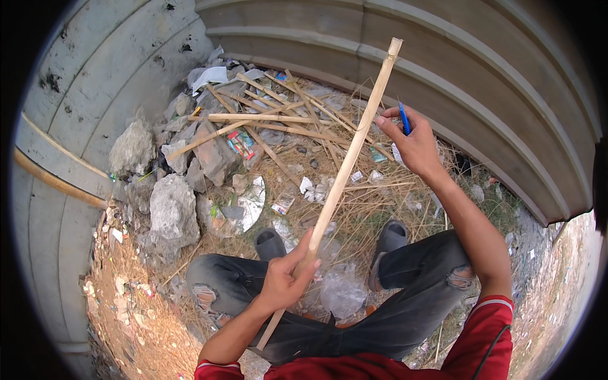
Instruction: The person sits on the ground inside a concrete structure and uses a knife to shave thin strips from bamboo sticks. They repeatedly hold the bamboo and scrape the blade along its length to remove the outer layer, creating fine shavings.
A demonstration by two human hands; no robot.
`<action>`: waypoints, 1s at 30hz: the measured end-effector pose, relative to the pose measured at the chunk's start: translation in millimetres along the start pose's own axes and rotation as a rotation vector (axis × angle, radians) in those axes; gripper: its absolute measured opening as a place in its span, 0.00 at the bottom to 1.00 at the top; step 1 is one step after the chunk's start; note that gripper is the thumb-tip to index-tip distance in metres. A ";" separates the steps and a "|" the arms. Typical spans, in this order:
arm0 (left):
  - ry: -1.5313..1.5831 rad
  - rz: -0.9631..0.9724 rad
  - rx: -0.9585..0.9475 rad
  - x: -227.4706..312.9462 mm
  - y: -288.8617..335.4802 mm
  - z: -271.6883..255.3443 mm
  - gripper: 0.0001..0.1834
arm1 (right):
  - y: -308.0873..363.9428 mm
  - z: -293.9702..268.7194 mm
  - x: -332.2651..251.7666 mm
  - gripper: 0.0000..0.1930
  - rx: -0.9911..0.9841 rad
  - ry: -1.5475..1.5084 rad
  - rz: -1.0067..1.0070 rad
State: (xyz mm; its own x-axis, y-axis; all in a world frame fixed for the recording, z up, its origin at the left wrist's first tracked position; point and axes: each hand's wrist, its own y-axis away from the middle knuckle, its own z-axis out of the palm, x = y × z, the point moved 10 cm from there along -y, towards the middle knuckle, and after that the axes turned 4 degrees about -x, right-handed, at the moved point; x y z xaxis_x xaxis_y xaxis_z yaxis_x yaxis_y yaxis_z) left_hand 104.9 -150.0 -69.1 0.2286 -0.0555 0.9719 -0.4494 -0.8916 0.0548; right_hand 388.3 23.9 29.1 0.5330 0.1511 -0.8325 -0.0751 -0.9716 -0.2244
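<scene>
A long, pale bamboo strip (pixel 345 171) slants across the view from my lap up toward the corrugated wall. My left hand (pixel 283 278) is closed around its lower part, and the end sticks out below the grip over my thigh. To the right of the strip's upper half, my right hand (pixel 415 144) grips a blue utility knife (pixel 404 120), its thin blade pointing up. The right thumb reaches toward the strip's edge; whether it touches I cannot tell. Between my shoes, a crumpled clear plastic bag (pixel 342 291) lies on the ground.
Several split bamboo strips (pixel 278 118) lie crossed on dry grass ahead. Grey rocks (pixel 173 210) and litter are piled at the left. A brown corrugated sheet wall (pixel 468 69) stands behind, with a pale panel wall (pixel 120 63) on the left. My sandalled feet rest on the ground.
</scene>
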 end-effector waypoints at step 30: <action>-0.207 0.083 0.079 19.7 -4.3 -1.6 0.31 | -0.5 -95.3 -2.7 0.11 0.579 -0.115 -0.193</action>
State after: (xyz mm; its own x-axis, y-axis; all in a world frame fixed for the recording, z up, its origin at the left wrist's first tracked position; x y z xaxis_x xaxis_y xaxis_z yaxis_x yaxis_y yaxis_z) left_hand 110.0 -146.6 -49.8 0.3694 -0.2132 0.9045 -0.4068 -0.9122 -0.0489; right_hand 467.2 6.7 79.8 0.4904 0.3644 -0.7916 -0.4485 -0.6733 -0.5878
